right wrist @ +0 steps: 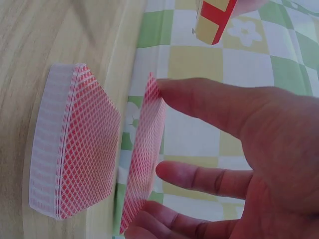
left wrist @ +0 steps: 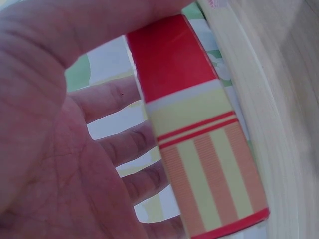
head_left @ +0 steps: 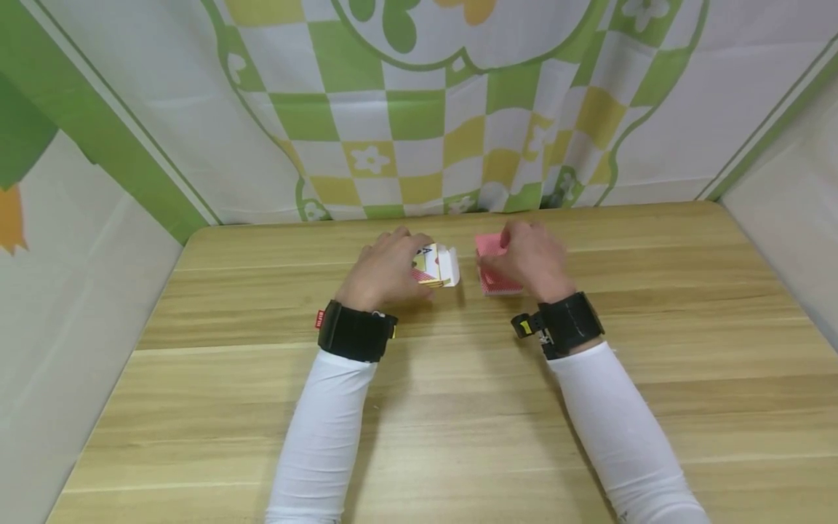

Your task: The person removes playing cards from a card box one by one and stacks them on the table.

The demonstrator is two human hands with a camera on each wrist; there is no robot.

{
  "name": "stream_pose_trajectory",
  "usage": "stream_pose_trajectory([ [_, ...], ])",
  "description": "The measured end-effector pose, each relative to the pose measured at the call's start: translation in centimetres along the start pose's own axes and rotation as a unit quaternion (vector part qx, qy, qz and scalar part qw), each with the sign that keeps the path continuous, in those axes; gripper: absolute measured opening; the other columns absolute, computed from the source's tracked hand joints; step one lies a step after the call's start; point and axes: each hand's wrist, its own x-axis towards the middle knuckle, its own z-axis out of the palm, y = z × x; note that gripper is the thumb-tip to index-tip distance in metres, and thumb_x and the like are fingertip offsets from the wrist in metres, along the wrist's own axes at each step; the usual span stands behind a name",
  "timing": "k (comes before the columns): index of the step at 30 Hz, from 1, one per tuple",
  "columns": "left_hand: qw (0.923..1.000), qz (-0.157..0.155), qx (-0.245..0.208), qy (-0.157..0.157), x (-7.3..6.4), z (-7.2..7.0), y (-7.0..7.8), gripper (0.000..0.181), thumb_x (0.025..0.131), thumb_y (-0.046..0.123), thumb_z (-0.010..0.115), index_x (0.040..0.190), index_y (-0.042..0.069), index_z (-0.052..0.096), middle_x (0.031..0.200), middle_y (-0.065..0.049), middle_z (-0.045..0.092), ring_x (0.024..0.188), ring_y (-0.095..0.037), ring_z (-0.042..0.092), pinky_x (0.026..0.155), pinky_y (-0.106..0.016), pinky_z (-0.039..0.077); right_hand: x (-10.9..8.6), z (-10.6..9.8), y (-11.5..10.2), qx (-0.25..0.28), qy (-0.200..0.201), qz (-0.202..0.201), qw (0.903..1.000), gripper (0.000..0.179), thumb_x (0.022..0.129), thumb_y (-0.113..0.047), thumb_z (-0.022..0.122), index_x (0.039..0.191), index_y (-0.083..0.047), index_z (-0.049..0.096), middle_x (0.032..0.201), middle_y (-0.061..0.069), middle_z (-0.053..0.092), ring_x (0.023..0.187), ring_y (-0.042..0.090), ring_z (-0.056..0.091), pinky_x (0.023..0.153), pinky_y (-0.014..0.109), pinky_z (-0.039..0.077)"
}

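My left hand (head_left: 386, 269) grips a playing card box (left wrist: 199, 134) by its sides, thumb on one edge and fingers along the other. The box is red, cream and orange striped on its narrow side; in the head view its white end flap (head_left: 451, 266) stands open toward the right. With my right hand (head_left: 538, 260) I hold a red-and-white patterned playing card (right wrist: 144, 154) between thumb and fingertips. Beside that card, a squared deck of cards (right wrist: 84, 144) with the same red lattice back lies on the table, apart from the held card.
The wooden table (head_left: 445, 437) ends at its far edge against a green, yellow and white checked curtain (head_left: 419, 131). White cloth walls (head_left: 85, 291) stand on both sides. Each wrist wears a black strap (head_left: 356, 331) with a small camera.
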Motion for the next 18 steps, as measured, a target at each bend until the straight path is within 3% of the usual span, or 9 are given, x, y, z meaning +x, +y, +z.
stream_pose_trajectory([
  [5,1.0000,0.001,0.000,0.000,0.07,0.06,0.00,0.076,0.062,0.038,0.080,0.129,0.019,0.050,0.106,0.000,0.048,0.096,-0.021,0.044,0.080,-0.044,0.036,-0.03,0.16,-0.09,-0.005,0.007,0.009,0.9999,0.052,0.070,-0.056,0.066,0.095,-0.011,0.058,0.091,0.008,0.058,0.081,0.027,0.052,0.061,0.039,0.039],
  [13,1.0000,0.001,-0.003,-0.002,0.00,0.00,0.05,0.075,0.062,0.037,0.079,0.129,0.019,0.050,0.105,0.000,0.047,0.094,-0.021,0.043,0.079,-0.043,0.036,-0.03,0.50,-0.24,-0.017,-0.021,0.021,0.9994,0.051,0.073,-0.053,0.065,0.100,-0.010,0.060,0.096,0.010,0.058,0.084,0.029,0.052,0.062,0.040,0.040],
  [18,1.0000,-0.001,-0.002,-0.004,0.04,0.01,0.06,0.075,0.062,0.038,0.079,0.129,0.020,0.050,0.105,0.001,0.047,0.094,-0.020,0.043,0.079,-0.042,0.035,0.03,0.80,-0.30,-0.035,-0.030,0.020,0.9987,0.046,0.075,-0.053,0.064,0.095,-0.012,0.060,0.092,0.009,0.056,0.081,0.027,0.050,0.059,0.038,0.039],
])
